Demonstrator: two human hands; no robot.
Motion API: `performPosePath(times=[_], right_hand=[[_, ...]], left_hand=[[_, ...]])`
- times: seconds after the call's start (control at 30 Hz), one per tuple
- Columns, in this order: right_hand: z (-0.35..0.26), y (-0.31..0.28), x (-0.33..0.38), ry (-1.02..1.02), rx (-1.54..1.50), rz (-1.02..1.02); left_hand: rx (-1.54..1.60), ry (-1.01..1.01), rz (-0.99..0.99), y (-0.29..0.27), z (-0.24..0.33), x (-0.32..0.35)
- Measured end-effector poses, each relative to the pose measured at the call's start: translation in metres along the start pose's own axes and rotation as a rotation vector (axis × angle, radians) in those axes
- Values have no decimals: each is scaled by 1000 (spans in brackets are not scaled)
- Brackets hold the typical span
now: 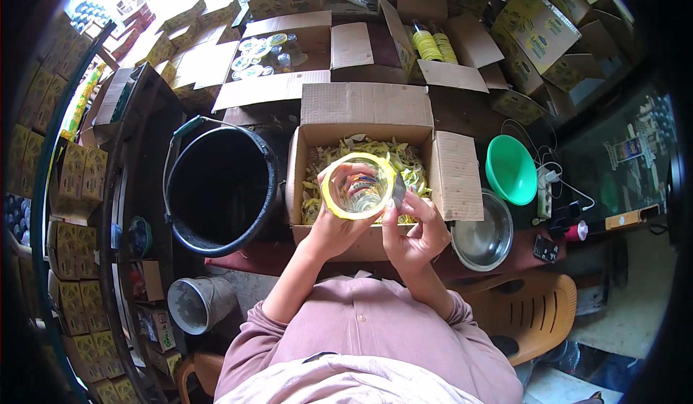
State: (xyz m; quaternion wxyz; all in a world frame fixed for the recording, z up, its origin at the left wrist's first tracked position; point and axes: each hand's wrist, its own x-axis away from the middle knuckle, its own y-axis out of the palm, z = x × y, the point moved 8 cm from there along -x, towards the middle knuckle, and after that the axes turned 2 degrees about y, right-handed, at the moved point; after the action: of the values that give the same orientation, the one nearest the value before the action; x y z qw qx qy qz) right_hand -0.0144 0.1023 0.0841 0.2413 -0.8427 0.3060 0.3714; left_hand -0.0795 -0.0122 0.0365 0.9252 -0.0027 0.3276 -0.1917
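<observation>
My left hand is closed round a clear plastic jar with a yellow rim. The jar's round mouth faces up at me, and fingers show through its wall. At the right side of the rim, my right hand has thumb and fingertips pinched together. They touch a small greyish strip against the jar; whether it is film or tape is unclear. Under both hands stands an open cardboard box, filled with crumpled yellow and white strips.
A black bucket stands left of the box, with a grey bucket lower down. To the right are a green bowl, a steel basin and a phone. Behind, one carton holds jars, another yellow lids.
</observation>
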Motion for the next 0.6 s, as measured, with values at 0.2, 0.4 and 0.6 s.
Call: performPosePath(times=[0.2, 0.4, 0.6], right_hand=[[16, -7, -1, 27, -11, -23], [21, -8, -8, -26, -41, -17], [26, 1, -9, -60, -78, -86]], left_hand=[[-97, -82, 102, 12, -4, 8], [-185, -49, -27, 17, -6, 9], [-97, -132, 23, 11, -4, 5]])
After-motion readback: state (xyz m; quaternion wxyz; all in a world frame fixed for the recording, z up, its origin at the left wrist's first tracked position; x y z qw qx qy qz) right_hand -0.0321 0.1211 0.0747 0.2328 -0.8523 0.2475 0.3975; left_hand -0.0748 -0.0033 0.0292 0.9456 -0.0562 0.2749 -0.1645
